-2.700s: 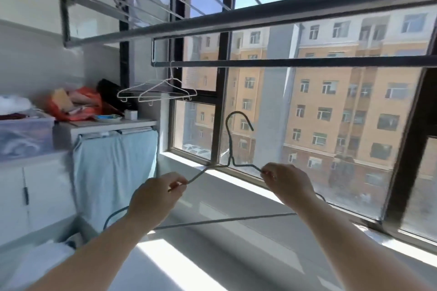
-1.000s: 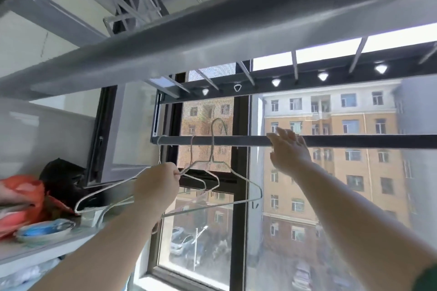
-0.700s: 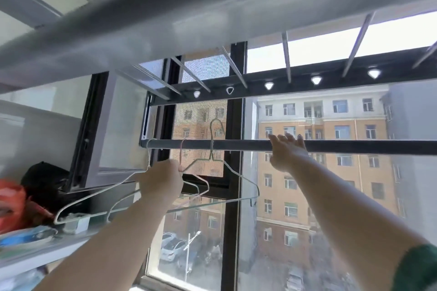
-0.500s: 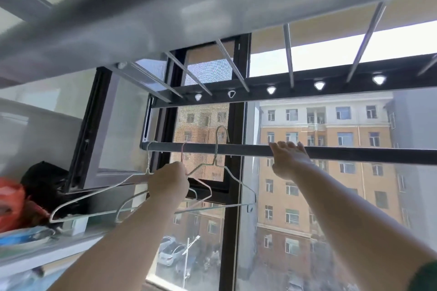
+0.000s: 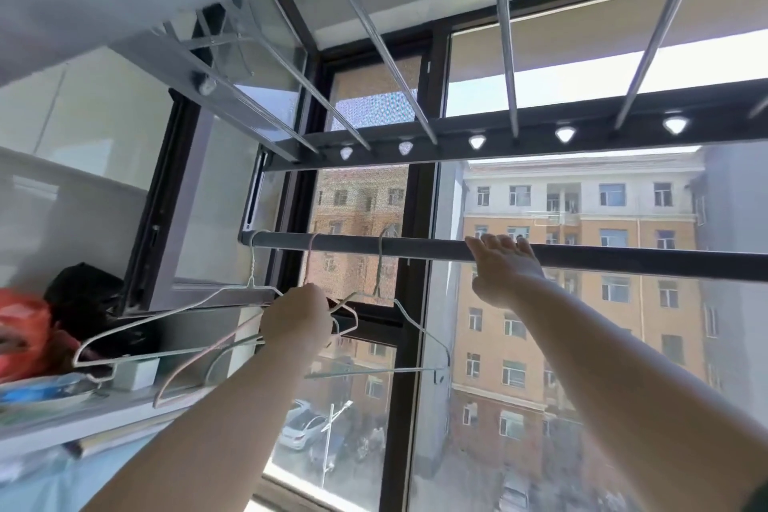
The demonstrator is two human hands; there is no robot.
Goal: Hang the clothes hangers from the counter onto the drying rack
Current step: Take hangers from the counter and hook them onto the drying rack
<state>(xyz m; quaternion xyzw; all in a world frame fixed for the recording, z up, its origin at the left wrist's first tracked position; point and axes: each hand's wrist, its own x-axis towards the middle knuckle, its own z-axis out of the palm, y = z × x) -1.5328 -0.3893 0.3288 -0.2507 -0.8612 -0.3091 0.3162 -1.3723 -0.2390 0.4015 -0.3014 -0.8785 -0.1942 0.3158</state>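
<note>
Three wire hangers hang by their hooks from the dark rail (image 5: 623, 258) of the drying rack (image 5: 540, 133), all near the rail's left end. The white hanger (image 5: 174, 315) is nearest that end, the pink hanger (image 5: 308, 262) is in the middle, and the grey hanger (image 5: 379, 266) is to the right. All three swing out of line, with their bodies slanting down to the left.

The left hand (image 5: 297, 318) is below the rail, its fingers curled round the left shoulder wire of the grey hanger. The pink wire passes so close to the fingers that I cannot tell whether it is held too. The right hand (image 5: 503, 266) is just right of the grey hook, its fingers straight and spread, pressed flat against the rail.

Thin silver bars run from the rack's upper beam back over the head. Behind the rail are a black-framed window (image 5: 399, 345) and an orange apartment block (image 5: 582, 324).

At the lower left, the counter (image 5: 104, 416) carries a small white box (image 5: 137, 372) near its right edge. Left of the box is a blue-patterned plate (image 5: 41, 391), and behind it are an orange-red bag (image 5: 20, 328) and a black bundle (image 5: 87, 295).
</note>
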